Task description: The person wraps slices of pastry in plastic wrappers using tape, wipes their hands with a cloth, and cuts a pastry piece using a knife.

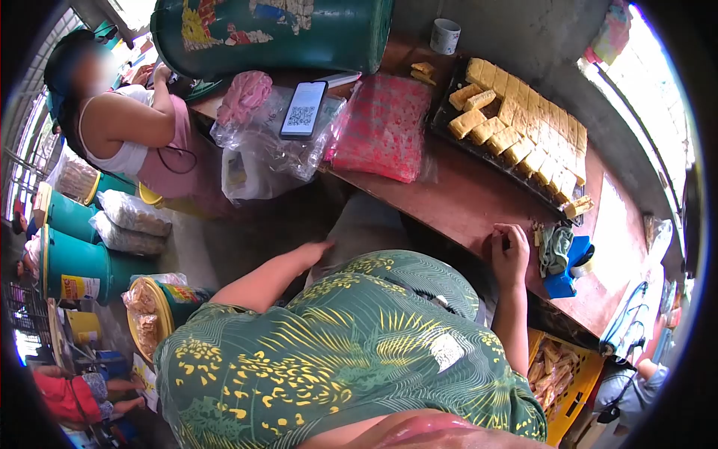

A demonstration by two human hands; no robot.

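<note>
My left hand lies on the grey cloth over my thigh, fingers stretched out and no object visible in it. At the table's front edge, my right hand is raised with fingers loosely bent and apart, holding nothing that I can see. Just right of it sit a crumpled greenish cloth and a blue tape dispenser. Beyond, a dark tray carries rows of sliced yellow-brown bread, with some pieces tilted loose at its near side. A pink-red plastic packet lies left of the tray.
A phone showing a QR code rests on clear plastic bags. Behind are a large green drum and a white mug. Another person sits at left, near green tubs. A yellow crate stands at lower right.
</note>
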